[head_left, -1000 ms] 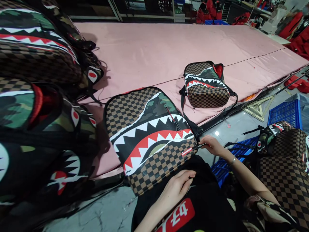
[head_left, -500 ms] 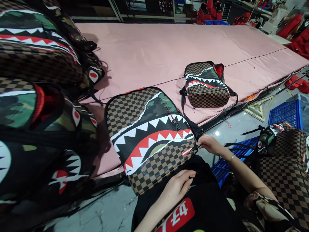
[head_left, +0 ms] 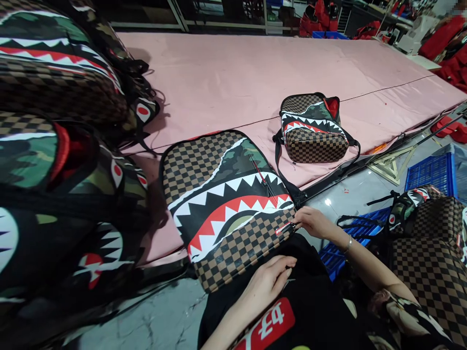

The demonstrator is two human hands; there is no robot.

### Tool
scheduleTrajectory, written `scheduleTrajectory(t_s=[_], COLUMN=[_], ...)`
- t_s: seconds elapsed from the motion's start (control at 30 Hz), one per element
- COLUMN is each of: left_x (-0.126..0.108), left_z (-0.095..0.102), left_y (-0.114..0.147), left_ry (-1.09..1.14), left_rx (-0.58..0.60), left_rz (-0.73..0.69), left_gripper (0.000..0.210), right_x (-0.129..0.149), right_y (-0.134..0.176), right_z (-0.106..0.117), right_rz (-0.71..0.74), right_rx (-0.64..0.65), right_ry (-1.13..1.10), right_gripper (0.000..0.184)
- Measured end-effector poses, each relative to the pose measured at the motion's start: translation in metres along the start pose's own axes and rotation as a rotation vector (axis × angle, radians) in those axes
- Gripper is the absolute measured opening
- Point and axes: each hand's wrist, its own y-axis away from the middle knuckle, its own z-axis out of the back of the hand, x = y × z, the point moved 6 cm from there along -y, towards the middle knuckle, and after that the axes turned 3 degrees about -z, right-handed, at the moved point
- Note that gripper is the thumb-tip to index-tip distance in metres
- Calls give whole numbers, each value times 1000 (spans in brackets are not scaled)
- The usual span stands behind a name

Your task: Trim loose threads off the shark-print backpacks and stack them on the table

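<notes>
A backpack [head_left: 219,194] with a brown-and-black check and a shark-mouth print lies tilted at the table's front edge, its base towards me. At its lower right corner, beside a small red label [head_left: 284,228], my right hand [head_left: 314,222] is closed in a pinch. A small dark, shiny piece pokes out from those fingertips against the check; its kind is too small to make out. My left hand [head_left: 268,278] rests on the black apron [head_left: 306,301] just below the bag, fingers loosely stretched, thumb apart, nothing visible in it.
Shark-print backpacks [head_left: 58,63] are piled on the left. A smaller matching backpack [head_left: 314,129] stands on the pink-covered table [head_left: 219,73], right of the large one. Blue crates [head_left: 432,170] and more checked bags [head_left: 430,272] are to my right, below the table edge.
My right hand has shifted slightly left, onto the bag's lower corner, and the small dark piece now lies over the check beside the label. My left hand has stayed put.
</notes>
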Motion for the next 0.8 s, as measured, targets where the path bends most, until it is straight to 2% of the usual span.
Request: scheduleTrajectory(t_s=[0.17, 0.4, 0.8], left_x=[2, 2, -2], left_z=[-1, -1, -2], left_y=[0, 0, -2], left_ry=[-1, -15, -13], left_rx=[10, 13, 37], left_rz=[3, 0, 3], left_gripper=[29, 29, 29], right_x=[11, 11, 15], right_y=[-4, -1, -6], right_z=[1, 1, -3], right_rz=[-27, -71, -43], right_rx=[31, 17, 43], right_ry=[63, 51, 116], right_gripper=[15, 14, 14])
